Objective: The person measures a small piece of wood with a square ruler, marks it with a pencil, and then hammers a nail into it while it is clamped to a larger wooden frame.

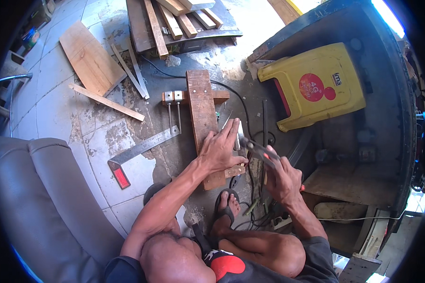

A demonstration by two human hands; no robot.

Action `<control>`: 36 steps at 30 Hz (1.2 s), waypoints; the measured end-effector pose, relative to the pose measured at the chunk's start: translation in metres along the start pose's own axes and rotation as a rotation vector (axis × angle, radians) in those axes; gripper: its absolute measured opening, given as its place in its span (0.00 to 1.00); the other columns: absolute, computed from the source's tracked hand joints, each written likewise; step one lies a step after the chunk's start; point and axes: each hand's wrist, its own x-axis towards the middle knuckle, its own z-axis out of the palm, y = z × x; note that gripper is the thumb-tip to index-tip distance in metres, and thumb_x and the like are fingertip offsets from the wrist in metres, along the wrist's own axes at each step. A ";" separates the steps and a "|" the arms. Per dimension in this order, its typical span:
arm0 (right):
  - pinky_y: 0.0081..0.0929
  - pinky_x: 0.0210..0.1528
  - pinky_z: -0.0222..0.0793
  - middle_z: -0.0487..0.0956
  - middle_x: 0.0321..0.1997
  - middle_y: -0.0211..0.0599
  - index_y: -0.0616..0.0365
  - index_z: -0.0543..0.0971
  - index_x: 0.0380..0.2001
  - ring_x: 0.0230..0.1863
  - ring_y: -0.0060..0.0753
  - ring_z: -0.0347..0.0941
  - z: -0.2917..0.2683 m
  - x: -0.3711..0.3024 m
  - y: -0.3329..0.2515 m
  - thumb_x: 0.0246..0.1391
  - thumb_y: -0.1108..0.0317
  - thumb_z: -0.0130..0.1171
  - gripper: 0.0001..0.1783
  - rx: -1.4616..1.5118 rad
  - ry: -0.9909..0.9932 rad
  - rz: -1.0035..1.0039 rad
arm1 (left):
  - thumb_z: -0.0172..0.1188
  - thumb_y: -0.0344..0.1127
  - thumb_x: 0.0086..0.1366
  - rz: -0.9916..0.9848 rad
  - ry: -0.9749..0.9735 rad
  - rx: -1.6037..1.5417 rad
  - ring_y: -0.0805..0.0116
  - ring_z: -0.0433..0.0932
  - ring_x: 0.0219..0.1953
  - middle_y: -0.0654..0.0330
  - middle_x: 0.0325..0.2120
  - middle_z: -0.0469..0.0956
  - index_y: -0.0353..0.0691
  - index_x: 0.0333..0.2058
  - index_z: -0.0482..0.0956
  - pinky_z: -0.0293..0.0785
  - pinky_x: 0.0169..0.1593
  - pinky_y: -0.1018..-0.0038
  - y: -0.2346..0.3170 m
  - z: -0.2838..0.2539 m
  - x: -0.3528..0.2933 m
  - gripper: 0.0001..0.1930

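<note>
My left hand (219, 148) lies over the right edge of a brown wooden plank (201, 101), fingers stretched forward and thumb out to the right. A pale, narrow piece (241, 133) stands just beside its fingertips; whether the fingers touch it is unclear. In my right hand (283, 178) is a hammer (257, 150) with a dark handle and red accents. Its metal head sits close to the pale piece. Under the plank crosses a shorter wooden bar (220, 96), with two metal rods with square heads (174, 97) at its left end.
A try square (144, 144) with a red handle lies on the tiles. Boards (92, 61) and thin strips (107, 102) are at left, more wood on a dark stand (186, 40). A yellow plastic stool (316, 87) leans in a dark cabinet (382, 141). Cables (243, 101) cross the floor.
</note>
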 end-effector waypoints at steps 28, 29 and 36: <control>0.48 0.49 0.75 0.81 0.47 0.59 0.54 0.72 0.63 0.47 0.64 0.79 0.112 -0.082 0.054 0.67 0.58 0.54 0.25 0.198 -0.281 0.856 | 0.79 0.61 0.42 0.028 0.001 -0.062 0.42 0.69 0.65 0.43 0.70 0.58 0.29 0.71 0.52 0.70 0.59 0.48 -0.009 0.008 0.007 0.66; 0.48 0.51 0.74 0.81 0.49 0.60 0.54 0.72 0.64 0.50 0.63 0.78 0.122 -0.086 0.056 0.66 0.59 0.54 0.25 0.166 -0.265 0.817 | 0.79 0.62 0.42 0.031 0.012 -0.052 0.42 0.70 0.65 0.41 0.69 0.59 0.28 0.71 0.53 0.70 0.59 0.49 -0.010 0.007 0.007 0.67; 0.37 0.60 0.71 0.77 0.61 0.46 0.54 0.67 0.70 0.59 0.41 0.76 0.159 -0.008 0.054 0.71 0.61 0.49 0.27 0.905 -0.190 0.687 | 0.79 0.61 0.41 -0.008 0.016 -0.067 0.39 0.67 0.66 0.38 0.68 0.60 0.27 0.71 0.53 0.68 0.64 0.52 -0.003 0.001 0.009 0.67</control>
